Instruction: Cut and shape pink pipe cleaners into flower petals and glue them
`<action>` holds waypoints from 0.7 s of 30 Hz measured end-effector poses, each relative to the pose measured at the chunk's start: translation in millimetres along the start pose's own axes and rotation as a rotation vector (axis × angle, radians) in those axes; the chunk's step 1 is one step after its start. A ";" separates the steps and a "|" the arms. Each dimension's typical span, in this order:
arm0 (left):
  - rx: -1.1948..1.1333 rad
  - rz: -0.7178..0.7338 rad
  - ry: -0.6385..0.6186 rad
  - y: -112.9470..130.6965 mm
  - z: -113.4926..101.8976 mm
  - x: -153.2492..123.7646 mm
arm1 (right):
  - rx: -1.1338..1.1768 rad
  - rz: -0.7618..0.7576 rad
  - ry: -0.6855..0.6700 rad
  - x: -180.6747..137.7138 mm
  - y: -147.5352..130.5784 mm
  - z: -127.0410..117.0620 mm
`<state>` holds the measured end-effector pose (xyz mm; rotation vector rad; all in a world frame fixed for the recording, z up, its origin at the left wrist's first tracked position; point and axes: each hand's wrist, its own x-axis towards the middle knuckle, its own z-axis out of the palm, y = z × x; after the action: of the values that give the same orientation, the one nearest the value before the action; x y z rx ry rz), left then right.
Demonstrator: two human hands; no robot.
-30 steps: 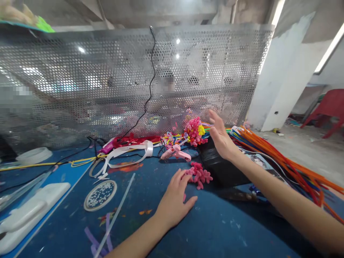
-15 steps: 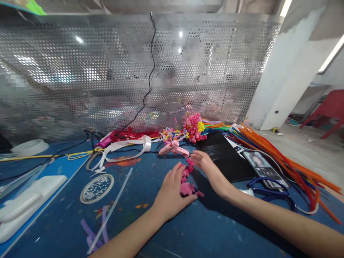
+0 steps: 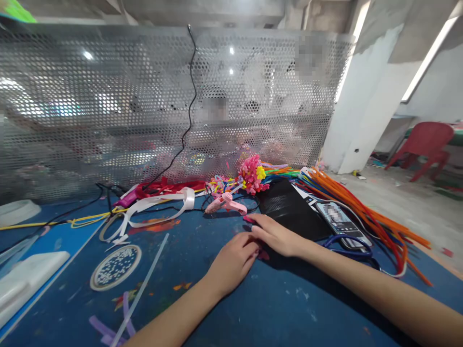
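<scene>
Several small pink fuzzy flowers (image 3: 264, 255) lie on the blue table between my hands, mostly hidden beneath them. My left hand (image 3: 231, 264) is closed around some of these flowers, its fingers curled and its thumb near the tabletop. From the right, my right hand (image 3: 277, 235) reaches over, its fingers stretched across the left fingertips; a bit of pink shows at its foremost fingertip. Just beyond the fingers lies a pink glue gun (image 3: 227, 204). Behind it rests a bunch of pink and yellow fuzzy flowers (image 3: 253, 174).
Right of my hands are a black sheet (image 3: 292, 209), a phone (image 3: 342, 224), blue-handled scissors (image 3: 349, 245) and orange pipe cleaners (image 3: 361, 207). To the left are a glue stick (image 3: 144, 284), a round dish of white beads (image 3: 115, 267) and white ribbon (image 3: 155, 221). A perforated metal panel (image 3: 155, 106) stands behind.
My hands have come together over the pink flowers, covering most of them. The right hand moved left and down onto the left fingers. The view turned slightly right.
</scene>
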<state>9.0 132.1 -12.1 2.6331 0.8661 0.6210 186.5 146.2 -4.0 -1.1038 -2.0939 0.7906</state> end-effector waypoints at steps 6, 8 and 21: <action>0.061 -0.058 0.189 -5.0 7.8 -2.7 | 0.327 0.067 -0.072 -2.5 -5.0 12.0; 0.069 -0.088 0.153 -5.6 8.0 -1.8 | 0.581 0.140 -0.062 0.3 0.1 13.0; 0.003 0.129 -0.074 6.0 -7.3 5.0 | -0.230 -0.002 0.056 5.0 4.9 4.3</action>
<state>12.0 131.6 -1.8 2.7120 0.6807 0.5502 183.4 151.9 -9.1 -1.2288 -2.1780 0.5202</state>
